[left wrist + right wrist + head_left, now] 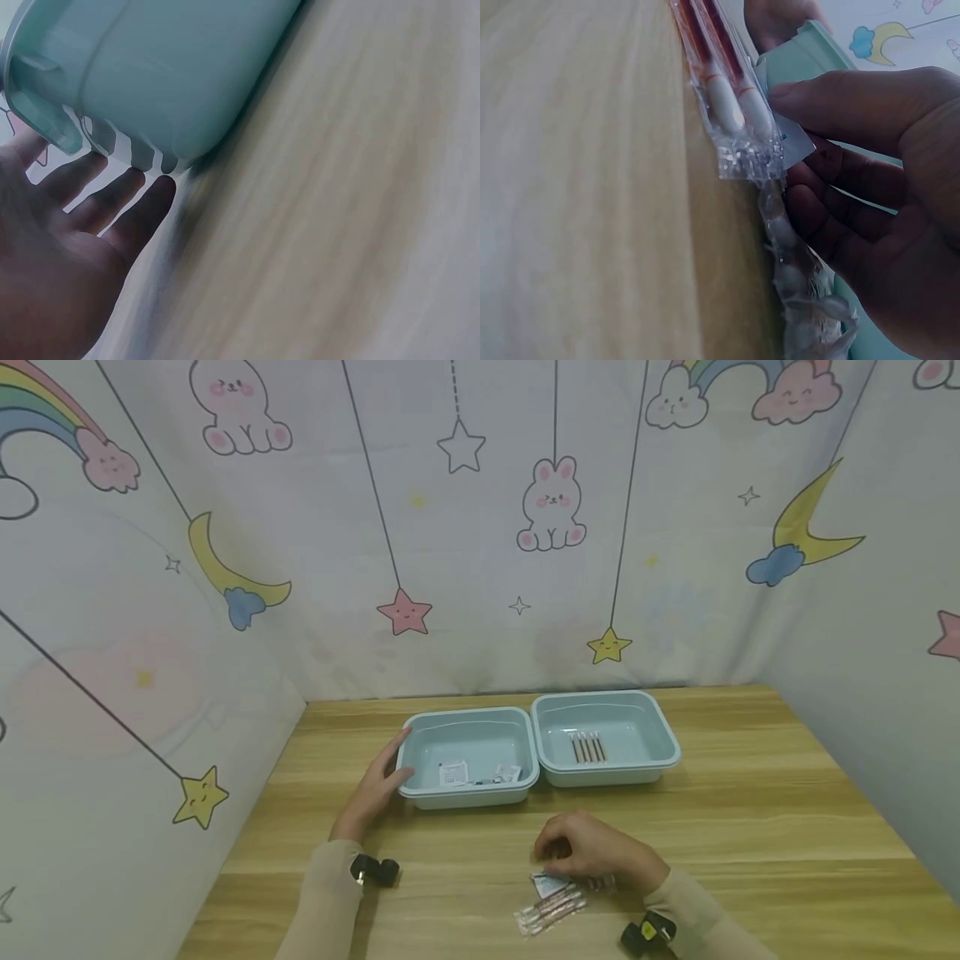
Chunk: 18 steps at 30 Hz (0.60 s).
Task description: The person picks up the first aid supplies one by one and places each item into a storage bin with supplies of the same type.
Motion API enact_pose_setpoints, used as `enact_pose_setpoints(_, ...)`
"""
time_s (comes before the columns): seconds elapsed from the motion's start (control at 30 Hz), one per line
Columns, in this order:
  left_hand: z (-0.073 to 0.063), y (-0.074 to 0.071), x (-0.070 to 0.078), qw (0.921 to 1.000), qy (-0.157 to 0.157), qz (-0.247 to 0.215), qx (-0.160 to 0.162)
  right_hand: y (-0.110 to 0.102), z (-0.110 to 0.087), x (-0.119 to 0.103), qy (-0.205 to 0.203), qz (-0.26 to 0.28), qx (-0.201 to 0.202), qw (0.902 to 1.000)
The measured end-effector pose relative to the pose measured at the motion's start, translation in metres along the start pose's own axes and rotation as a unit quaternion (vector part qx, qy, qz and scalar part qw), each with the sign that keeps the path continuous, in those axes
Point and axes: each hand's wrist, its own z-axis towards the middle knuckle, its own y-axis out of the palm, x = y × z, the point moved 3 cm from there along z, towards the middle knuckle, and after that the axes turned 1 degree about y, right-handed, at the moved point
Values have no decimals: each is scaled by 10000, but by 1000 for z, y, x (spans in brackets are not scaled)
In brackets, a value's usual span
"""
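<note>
My left hand (372, 789) holds the left end of a light blue plastic tub (468, 798), thumb over the rim. In the left wrist view its fingers (142, 214) lie against the tub's outer wall (172, 75). Low over the table, my right hand (592, 846) pinches a small white sachet (793, 142) between thumb and fingers. Beside it lie clear-wrapped cotton swabs (551, 910) with reddish-brown stems; their white tips (724, 105) show in the right wrist view. More clear wrapping (795, 262) sits under the fingers.
Inside the left tub are white sachets (453, 773). A second light blue tub (609, 774) stands against its right side, with several brown-stemmed swabs (588, 748) in a row. Behind the wooden table (750, 827) hangs a patterned curtain (480, 552).
</note>
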Motion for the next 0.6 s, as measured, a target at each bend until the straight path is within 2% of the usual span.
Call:
enact_pose_setpoints(0.17,-8,0,28,9999,-33,79,-93,1,0,1,101,25,-143,9998)
enact_pose_setpoints(0.4,-9,0,28,9999,-120,8,-101,3,0,3,107,61,-267,9996)
enact_pose_setpoints(0.6,-8,0,28,9996,-250,-14,-102,2,0,2,-107,-50,-301,9995)
